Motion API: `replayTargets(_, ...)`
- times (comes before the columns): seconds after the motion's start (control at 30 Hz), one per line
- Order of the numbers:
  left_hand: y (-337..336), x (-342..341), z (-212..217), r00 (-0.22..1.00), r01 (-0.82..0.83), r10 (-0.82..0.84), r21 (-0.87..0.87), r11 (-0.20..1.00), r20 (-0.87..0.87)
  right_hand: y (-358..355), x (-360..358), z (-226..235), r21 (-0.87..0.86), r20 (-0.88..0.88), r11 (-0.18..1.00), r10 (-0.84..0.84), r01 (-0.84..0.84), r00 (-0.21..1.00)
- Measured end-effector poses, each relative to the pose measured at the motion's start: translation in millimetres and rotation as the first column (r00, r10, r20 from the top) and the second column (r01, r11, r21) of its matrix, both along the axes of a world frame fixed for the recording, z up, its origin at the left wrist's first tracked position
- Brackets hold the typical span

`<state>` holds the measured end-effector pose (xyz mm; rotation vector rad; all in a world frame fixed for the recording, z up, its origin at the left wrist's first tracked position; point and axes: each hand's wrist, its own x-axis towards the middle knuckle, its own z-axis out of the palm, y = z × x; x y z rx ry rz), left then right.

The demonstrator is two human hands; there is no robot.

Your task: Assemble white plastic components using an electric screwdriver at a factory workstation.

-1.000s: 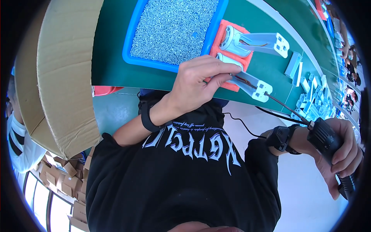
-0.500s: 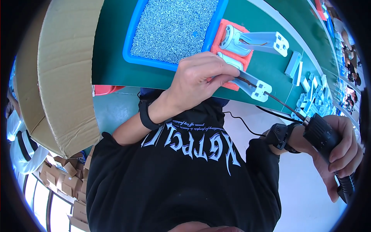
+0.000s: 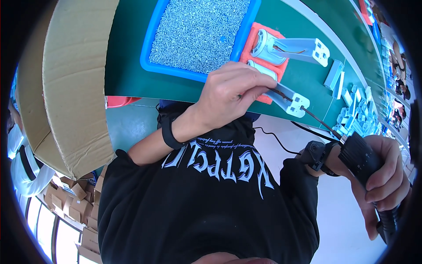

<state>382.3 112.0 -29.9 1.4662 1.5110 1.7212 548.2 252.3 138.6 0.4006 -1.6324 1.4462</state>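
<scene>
My right hand (image 3: 389, 176) grips a black electric screwdriver (image 3: 361, 160). Its long thin bit reaches left into the holed end plate of a white plastic housing (image 3: 295, 104). My left hand (image 3: 233, 92) is closed at the other end of that housing, thumb and fingers pinched over it; the fingertips partly hide the inside, where the bit's tip is. The housing's round end rests in a pink foam holder (image 3: 281, 69). A second white housing (image 3: 303, 49), with thin wires showing in its channel, sits in the same holder just beyond.
A blue tray (image 3: 147, 57) full of small metal screws stands on the green table (image 3: 127, 70). White plastic pieces (image 3: 354, 110) lie heaped on the right, with long covers (image 3: 334, 74) near them. A large cardboard box (image 3: 79, 88) fills the left. A cable (image 3: 274, 141) runs near the table edge.
The screwdriver and my right hand have shifted slightly left, toward the housing. My left hand keeps its pinch with only a tiny shift.
</scene>
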Motion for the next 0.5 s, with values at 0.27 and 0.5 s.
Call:
replayTargets(0.27,-8.2,-60.3,1.3,0.859,-0.201,0.093,-0.164,0.966,-0.504,-7.4,-11.6,-10.0,0.049,-0.006,0.997,0.059,-0.059,0.998)
replayTargets(0.5,-9.0,-61.4,-7.7,0.829,-0.100,-0.170,-0.440,0.892,-0.532,-13.2,-25.4,-14.9,0.075,0.027,0.994,0.077,-0.079,0.997)
